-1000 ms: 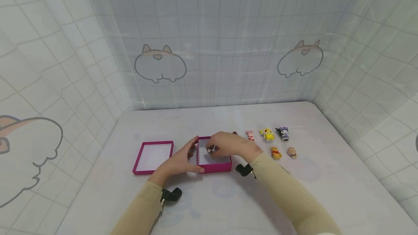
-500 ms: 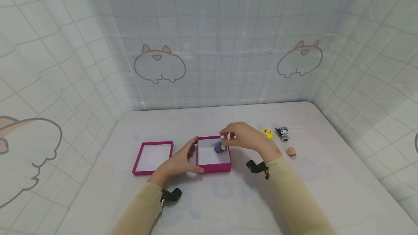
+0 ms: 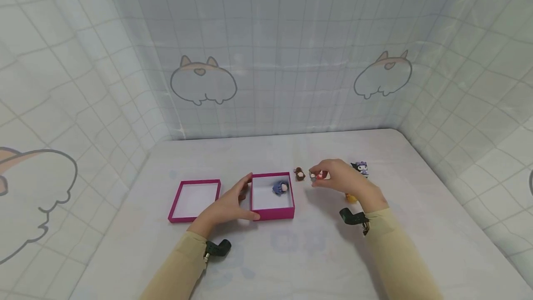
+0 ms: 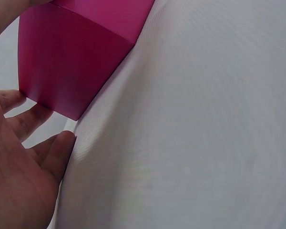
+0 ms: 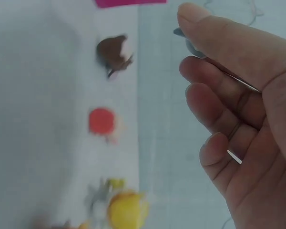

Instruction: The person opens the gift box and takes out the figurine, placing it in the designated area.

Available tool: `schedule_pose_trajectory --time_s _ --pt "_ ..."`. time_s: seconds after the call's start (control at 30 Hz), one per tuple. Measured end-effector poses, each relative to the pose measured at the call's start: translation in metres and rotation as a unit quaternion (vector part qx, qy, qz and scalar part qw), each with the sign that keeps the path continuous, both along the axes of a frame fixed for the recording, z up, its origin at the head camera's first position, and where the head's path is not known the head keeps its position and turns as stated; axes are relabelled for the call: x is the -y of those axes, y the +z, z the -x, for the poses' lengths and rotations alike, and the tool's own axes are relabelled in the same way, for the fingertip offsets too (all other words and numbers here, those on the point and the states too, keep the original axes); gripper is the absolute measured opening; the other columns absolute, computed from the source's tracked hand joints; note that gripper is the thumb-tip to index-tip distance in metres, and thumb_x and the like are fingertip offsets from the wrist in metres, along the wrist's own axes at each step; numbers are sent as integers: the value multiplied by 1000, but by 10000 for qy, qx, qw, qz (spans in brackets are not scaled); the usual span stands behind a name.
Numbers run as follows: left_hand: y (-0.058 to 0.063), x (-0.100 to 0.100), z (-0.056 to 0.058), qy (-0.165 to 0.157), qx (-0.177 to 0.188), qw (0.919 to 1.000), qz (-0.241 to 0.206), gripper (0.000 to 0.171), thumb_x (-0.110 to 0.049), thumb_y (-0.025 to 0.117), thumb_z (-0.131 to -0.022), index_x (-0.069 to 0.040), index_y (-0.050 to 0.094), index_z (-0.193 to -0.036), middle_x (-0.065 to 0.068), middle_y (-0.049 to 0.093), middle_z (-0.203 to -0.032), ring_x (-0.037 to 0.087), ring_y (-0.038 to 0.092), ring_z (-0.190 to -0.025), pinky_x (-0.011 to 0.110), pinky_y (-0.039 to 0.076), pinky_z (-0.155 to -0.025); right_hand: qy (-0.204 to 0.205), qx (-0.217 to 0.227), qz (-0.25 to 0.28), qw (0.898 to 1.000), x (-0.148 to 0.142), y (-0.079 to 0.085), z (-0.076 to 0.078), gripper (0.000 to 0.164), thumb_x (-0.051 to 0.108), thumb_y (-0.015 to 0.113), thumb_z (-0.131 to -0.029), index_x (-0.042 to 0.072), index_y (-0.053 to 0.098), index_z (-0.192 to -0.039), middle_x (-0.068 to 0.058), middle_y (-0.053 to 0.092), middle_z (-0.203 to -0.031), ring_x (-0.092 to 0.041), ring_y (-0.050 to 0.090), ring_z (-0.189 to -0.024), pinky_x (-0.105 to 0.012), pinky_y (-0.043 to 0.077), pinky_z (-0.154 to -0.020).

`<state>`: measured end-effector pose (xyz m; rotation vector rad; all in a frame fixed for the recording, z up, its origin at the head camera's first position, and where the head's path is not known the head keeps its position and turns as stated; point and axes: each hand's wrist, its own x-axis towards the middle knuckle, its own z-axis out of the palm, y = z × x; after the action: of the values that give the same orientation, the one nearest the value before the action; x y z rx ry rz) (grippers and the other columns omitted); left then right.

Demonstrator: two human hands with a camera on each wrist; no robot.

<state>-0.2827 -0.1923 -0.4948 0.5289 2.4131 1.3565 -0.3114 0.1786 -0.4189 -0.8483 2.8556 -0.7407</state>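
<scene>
My left hand [image 3: 226,207] grips the left side of a magenta square box [image 3: 273,214], thumb at the front corner, fingers at the back. In the left wrist view the box's outer wall [image 4: 66,62] shows beside the fingers. A figurine in blue [image 3: 279,188] lies inside the box, toward its right. Right of the box, my right hand [image 3: 339,178] pinches a small grey figurine [image 3: 313,177] between thumb and index finger; the right wrist view shows only a grey bit [image 5: 194,49] of it. A brown figurine [image 3: 300,174] lies just left of that hand.
A second magenta-rimmed square piece, the shallow lid [image 3: 200,182], lies left of the left hand. Around the right hand are a red-and-pink figurine [image 5: 101,120], a yellow one [image 5: 127,210], a black-and-purple one [image 3: 361,168] and an orange-yellow one [image 3: 351,198], partly hidden by the hand or wrist.
My right hand has come out of the box and moved right with the grey figurine, uncovering the brown figurine. The blue figurine is visible in the box. My left hand stays on the box.
</scene>
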Motion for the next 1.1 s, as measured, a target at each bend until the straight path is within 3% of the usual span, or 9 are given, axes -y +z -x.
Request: schedule_pose_trajectory --time_s 0.3,0.47,0.83,1.1 --pt "1 -1 0 23 -28 10000 44 127 -51 91 -63 -28 12 -160 -3 23 -160 21 34 -141 40 36 -112 -332 484 -402 9975 -23 -8 -2 37 29 82 -83 19 74 -118 11 68 -109 -19 63 -102 -38 54 -88" --pt "2 -2 0 -7 -27 10000 58 127 -50 91 -63 -28 12 -160 -2 24 -160 21 34 -141 39 35 -112 -600 887 -692 9918 -26 -10 -3 33 28 81 -84 24 75 -116 13 66 -104 -21 58 -102 -36 54 -82" --pt "3 -3 -2 -43 -57 10000 32 126 -49 91 -64 -27 12 -160 -1 22 -160 23 33 -141 41 35 -112 -566 850 -1089 9888 -27 -22 1 27 27 83 -82 25 78 -108 15 66 -94 -11 56 -88 -29 53 -77" --pt "1 -2 -1 -29 -61 10000 31 127 -49 91 -64 -27 11 -160 0 22 -161 21 34 -141 39 35 -113 -654 944 -1228 9858 -25 -23 2 30 30 87 -76 24 78 -104 15 66 -87 -9 58 -82 -31 53 -78"
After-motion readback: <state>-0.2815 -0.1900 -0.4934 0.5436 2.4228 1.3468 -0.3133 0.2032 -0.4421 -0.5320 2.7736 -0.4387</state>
